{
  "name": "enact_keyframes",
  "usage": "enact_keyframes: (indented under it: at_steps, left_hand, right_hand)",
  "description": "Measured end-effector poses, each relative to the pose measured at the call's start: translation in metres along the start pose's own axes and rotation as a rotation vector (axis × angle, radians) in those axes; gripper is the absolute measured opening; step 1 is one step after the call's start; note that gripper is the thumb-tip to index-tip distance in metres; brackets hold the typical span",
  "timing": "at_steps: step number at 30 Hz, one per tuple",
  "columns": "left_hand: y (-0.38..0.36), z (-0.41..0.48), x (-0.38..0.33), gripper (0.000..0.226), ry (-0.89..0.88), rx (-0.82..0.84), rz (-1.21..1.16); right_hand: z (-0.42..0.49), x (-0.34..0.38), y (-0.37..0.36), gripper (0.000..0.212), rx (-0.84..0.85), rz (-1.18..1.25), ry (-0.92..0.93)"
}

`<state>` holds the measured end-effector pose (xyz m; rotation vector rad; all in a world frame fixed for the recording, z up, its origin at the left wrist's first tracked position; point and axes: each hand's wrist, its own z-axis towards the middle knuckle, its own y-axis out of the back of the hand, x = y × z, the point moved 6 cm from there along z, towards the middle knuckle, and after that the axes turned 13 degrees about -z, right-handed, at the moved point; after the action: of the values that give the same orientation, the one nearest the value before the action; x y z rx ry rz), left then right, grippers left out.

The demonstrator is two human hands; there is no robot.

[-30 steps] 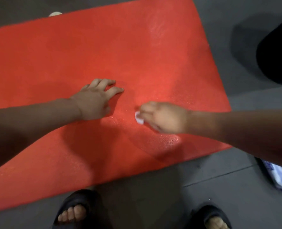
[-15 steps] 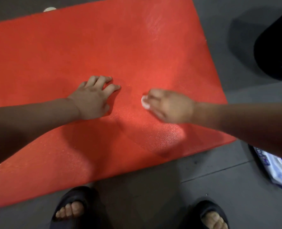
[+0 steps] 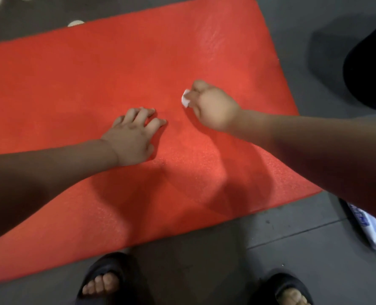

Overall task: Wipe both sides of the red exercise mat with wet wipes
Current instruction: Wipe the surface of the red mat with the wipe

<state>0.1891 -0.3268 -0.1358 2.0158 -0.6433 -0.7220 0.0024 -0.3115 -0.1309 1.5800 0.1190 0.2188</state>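
My right hand (image 3: pixel 213 108) curling its fingers around a white wet wipe (image 3: pixel 185 101) on the red mat (image 3: pixel 94 73), frame centre, my left hand (image 3: pixel 132 137) pressing flat beside it, fingers spread.

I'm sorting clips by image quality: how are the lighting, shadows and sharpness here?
Head view: dim overall; broad arm shadows fall on the red mat; a pale sheen shows on its far right part; the right hand gripping the wet wipe is slightly blurred, the left hand crisper; the mat's edges bow from the wide-angle lens.
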Motion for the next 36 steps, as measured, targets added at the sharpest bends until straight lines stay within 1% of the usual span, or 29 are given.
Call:
enact_keyframes:
  at_steps: [4,6,7,8,9,11,12,13,14,15,16,18,20,22,23,25,28,29,30,32,34,36]
  left_hand:
    - [-0.001,-0.002,0.006,0.075,-0.027,0.010,-0.026]
    - [-0.001,-0.002,0.009,0.076,-0.032,0.010,-0.047]
    - [-0.001,-0.002,0.009,0.076,-0.036,0.006,-0.059]
    - [0.000,-0.001,0.008,0.077,-0.044,-0.001,-0.073]
    - [0.001,0.000,0.005,0.077,-0.056,-0.013,-0.085]
    - [0.003,0.004,-0.005,0.080,-0.075,-0.033,-0.108]
    - [0.002,0.006,-0.010,0.081,-0.085,-0.038,-0.117]
    - [0.001,0.009,-0.015,0.082,-0.101,-0.039,-0.121]
    - [-0.001,0.012,-0.021,0.083,-0.119,-0.038,-0.120]
    - [-0.003,0.015,-0.025,0.083,-0.134,-0.035,-0.115]
    - [-0.004,0.017,-0.028,0.082,-0.143,-0.033,-0.108]
    - [-0.007,0.020,-0.033,0.077,-0.145,-0.040,-0.102]
    - [-0.010,0.021,-0.035,0.075,-0.135,-0.062,-0.109]
    - [-0.012,0.021,-0.036,0.075,-0.132,-0.093,-0.109]
    - [-0.013,0.021,-0.037,0.074,-0.129,-0.109,-0.106]
    - [-0.015,0.021,-0.040,0.074,-0.118,-0.131,-0.101]
    - [-0.019,0.022,-0.043,0.074,-0.094,-0.135,-0.084]
    - [-0.019,0.022,-0.044,0.075,-0.092,-0.134,-0.076]
    - [-0.019,0.022,-0.045,0.075,-0.093,-0.135,-0.070]
    - [-0.018,0.023,-0.044,0.074,-0.100,-0.133,-0.064]
    - [-0.018,0.021,-0.043,0.074,-0.110,-0.127,-0.062]
    - [-0.018,0.019,-0.041,0.075,-0.123,-0.120,-0.068]
  right_hand:
    - [-0.079,0.064,0.000,0.024,0.048,0.090,0.451]
    - [-0.112,0.073,0.002,0.019,0.090,0.085,0.592]
    - [-0.116,0.068,0.003,0.016,0.085,0.054,0.627]
    - [-0.113,0.056,0.003,0.017,0.067,0.018,0.620]
    - [-0.103,0.038,0.003,0.021,0.036,-0.006,0.552]
    - [-0.078,-0.010,0.008,0.028,-0.050,-0.021,0.308]
    - [-0.069,-0.030,0.011,0.026,-0.084,-0.038,0.194]
    - [-0.066,-0.043,0.013,0.023,-0.099,-0.047,0.104]
    - [-0.067,-0.047,0.013,0.022,-0.103,-0.050,0.065]
    - [-0.074,-0.040,0.011,0.022,-0.096,-0.051,0.081]
    - [-0.084,-0.025,0.010,0.024,-0.081,-0.044,0.152]
    - [-0.114,0.013,0.005,0.026,0.005,-0.001,0.348]
    - [-0.144,0.044,0.003,0.027,0.103,0.076,0.502]
    - [-0.154,0.048,0.005,0.027,0.125,0.083,0.572]
    - [-0.148,0.039,0.005,0.027,0.120,0.065,0.533]
    - [-0.129,0.002,0.004,0.027,0.085,0.028,0.323]
    - [-0.107,-0.058,0.013,0.021,-0.101,-0.027,0.053]
    - [-0.107,-0.067,0.016,0.020,-0.121,-0.026,-0.027]
    - [-0.110,-0.066,0.016,0.021,-0.128,-0.035,-0.047]
    - [-0.125,-0.040,0.013,0.026,-0.114,-0.043,0.030]
    - [-0.153,0.009,0.010,0.029,-0.032,0.039,0.204]
    - [-0.184,0.053,0.007,0.026,0.041,0.118,0.390]
